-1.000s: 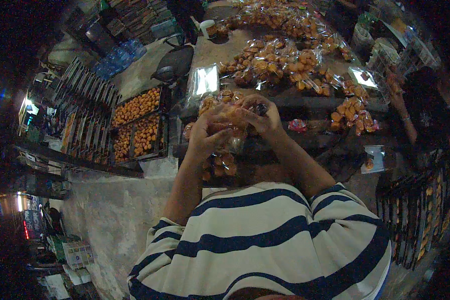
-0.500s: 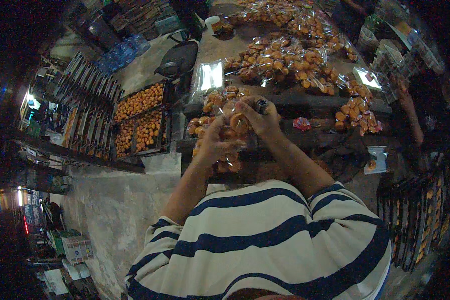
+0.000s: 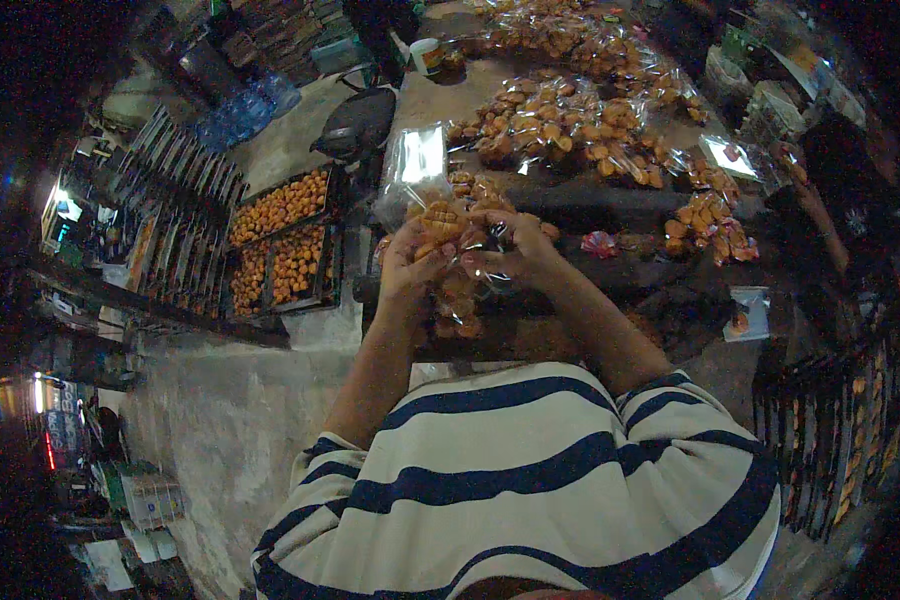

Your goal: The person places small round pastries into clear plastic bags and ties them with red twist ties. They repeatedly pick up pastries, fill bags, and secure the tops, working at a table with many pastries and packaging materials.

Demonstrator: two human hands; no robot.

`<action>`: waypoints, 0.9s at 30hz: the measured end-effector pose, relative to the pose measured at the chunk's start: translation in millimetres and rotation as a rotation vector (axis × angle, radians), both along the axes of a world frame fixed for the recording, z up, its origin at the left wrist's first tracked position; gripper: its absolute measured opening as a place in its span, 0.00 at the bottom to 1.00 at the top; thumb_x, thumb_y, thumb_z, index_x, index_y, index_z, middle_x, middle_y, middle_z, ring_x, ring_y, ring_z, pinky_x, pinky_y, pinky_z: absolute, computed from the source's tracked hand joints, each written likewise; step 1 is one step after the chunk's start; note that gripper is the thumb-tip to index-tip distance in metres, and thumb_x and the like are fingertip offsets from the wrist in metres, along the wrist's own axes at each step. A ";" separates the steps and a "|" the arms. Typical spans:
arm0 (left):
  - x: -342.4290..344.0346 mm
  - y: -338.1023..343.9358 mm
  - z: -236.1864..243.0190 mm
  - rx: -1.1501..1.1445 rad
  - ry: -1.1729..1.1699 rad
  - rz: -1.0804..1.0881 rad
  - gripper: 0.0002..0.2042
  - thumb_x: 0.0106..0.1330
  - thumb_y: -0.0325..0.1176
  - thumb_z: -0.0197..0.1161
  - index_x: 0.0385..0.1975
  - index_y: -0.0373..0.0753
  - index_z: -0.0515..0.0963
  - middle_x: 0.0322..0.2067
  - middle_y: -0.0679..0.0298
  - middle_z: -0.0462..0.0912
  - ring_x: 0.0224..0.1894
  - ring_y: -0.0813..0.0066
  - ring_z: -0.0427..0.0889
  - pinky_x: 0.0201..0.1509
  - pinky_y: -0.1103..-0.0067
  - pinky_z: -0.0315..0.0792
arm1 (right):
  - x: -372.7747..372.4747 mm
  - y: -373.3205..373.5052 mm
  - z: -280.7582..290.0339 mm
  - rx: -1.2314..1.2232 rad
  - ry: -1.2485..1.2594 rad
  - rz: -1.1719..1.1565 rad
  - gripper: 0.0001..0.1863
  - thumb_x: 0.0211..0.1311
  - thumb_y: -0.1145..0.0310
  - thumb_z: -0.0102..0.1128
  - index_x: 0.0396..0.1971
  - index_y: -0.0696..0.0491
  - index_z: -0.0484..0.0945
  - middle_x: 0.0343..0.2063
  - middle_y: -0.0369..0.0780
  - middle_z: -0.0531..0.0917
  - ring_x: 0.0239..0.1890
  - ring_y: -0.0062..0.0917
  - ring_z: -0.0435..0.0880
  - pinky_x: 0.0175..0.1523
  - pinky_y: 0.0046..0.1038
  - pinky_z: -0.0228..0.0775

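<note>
My left hand [image 3: 413, 262] and my right hand [image 3: 515, 250] grip a clear bag of golden-brown round pastries [image 3: 440, 225] from either side, fingers curled around it. More bagged pastries [image 3: 457, 318] lie directly below it, partly behind my hands. Just beyond is a shiny flat stack of clear bags [image 3: 420, 153]. Right of my hands is a small pink crumpled item [image 3: 598, 243], with another cluster of bagged pastries [image 3: 705, 225] farther right.
Large piles of bagged pastries [image 3: 530, 120] cover the far table, near a white tub [image 3: 426, 56]. Filled trays [image 3: 278, 208] and stacked metal trays [image 3: 175, 160] are at left. A co-worker's arm [image 3: 815, 220] and an upright tray rack [image 3: 820, 440] are at right.
My right hand has moved slightly lower, and the bag between my hands has shifted, so its pastries now show upright between my fingers. Both hands still hold it.
</note>
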State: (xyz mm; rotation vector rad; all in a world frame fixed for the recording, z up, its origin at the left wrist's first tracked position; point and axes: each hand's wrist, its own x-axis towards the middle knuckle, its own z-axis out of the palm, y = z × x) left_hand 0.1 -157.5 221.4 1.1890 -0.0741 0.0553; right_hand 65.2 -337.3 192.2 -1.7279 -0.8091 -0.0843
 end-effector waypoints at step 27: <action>-1.2 5.1 23.9 0.392 -0.092 -0.025 0.37 0.48 0.27 0.73 0.61 0.37 0.64 0.47 0.58 0.79 0.44 0.73 0.81 0.47 0.76 0.76 | -2.9 1.5 15.2 0.288 0.451 0.166 0.14 0.62 0.67 0.62 0.44 0.58 0.78 0.34 0.36 0.83 0.37 0.18 0.79 0.43 0.23 0.72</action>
